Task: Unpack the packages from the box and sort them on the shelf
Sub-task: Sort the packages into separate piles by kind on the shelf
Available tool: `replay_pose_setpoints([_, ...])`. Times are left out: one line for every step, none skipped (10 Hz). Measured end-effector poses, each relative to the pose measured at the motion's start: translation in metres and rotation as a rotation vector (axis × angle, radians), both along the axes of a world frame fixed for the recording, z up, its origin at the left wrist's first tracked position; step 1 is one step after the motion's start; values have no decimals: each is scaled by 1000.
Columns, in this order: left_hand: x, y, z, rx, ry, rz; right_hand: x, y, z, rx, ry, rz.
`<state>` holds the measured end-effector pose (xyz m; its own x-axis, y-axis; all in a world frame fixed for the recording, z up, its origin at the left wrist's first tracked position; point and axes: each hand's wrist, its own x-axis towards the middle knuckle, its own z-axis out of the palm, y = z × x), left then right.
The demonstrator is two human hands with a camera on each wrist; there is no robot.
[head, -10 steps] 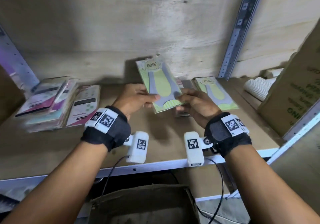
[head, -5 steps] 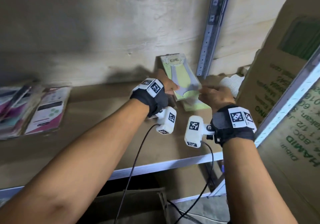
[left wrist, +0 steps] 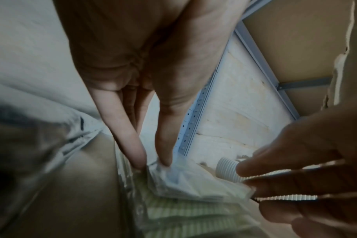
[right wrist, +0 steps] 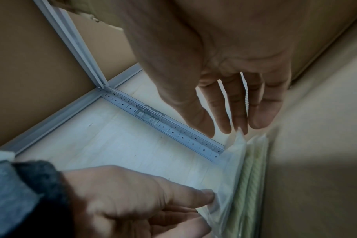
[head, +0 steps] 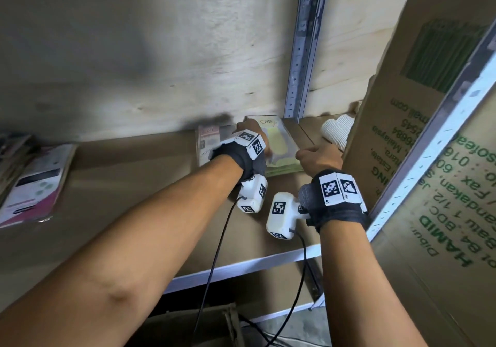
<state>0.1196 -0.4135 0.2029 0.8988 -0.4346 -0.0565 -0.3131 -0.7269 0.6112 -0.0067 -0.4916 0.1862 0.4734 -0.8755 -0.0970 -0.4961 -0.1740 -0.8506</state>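
Over at 9 o'clock on the shelf (head: 128, 185) you've got the pink packs (head: 35, 185) already laid out, well apart from where you're working. Just left of your hands there's a brownish pack (head: 208, 142) lying flat, right beside the green pile.

Your left grip (right wrist: 132, 198) is pinching the near edge of the green package (head: 279, 142), thumb on top of the clear wrapper and fingers tucked under. The package is lying on top of the matching green ones, toward the back of the shelf at 12 o'clock. Your right grip (right wrist: 230, 99) isn't clamped on anything: its fingers are stretched out, with the tips just touching the wrapper's far corner.

I'd guess it's light and flat, with a card backing that bends a bit, and the plastic sleeve looks slick and crinkly. Take it by the stiff side edges, not the loose wrapper flap, or it'll slide.

At 2 o'clock there's a white ribbed tube (head: 338, 131), then the big cardboard box (head: 397, 145) hard against your right wrist.
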Motion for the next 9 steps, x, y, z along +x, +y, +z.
replay_pose_setpoints([-2,0,-3,132,-96,-57,2,1,-2,4,43,3])
replay_pose_setpoints([1,-2,-7,76,-109,-78,3,1,-3,16,69,1])
replay_pose_setpoints([6,-5,-12,109,-155,-85,5,2,-4,18,74,-16])
replay_pose_setpoints([7,-2,-12,122,-121,-74,5,2,-5,16,89,-18])
replay_pose_setpoints([6,-2,-11,113,-147,-68,4,2,-4,24,101,0])
replay_pose_setpoints([6,4,1,297,-129,-111,2,4,-1,11,96,15])
replay_pose_setpoints([11,12,18,191,-99,-114,1,8,7,-45,50,14])
replay_pose_setpoints([15,30,43,62,-146,-48,0,16,19,-71,-46,64])
replay_pose_setpoints([20,61,59,-35,-139,-13,5,34,27,17,-214,176])
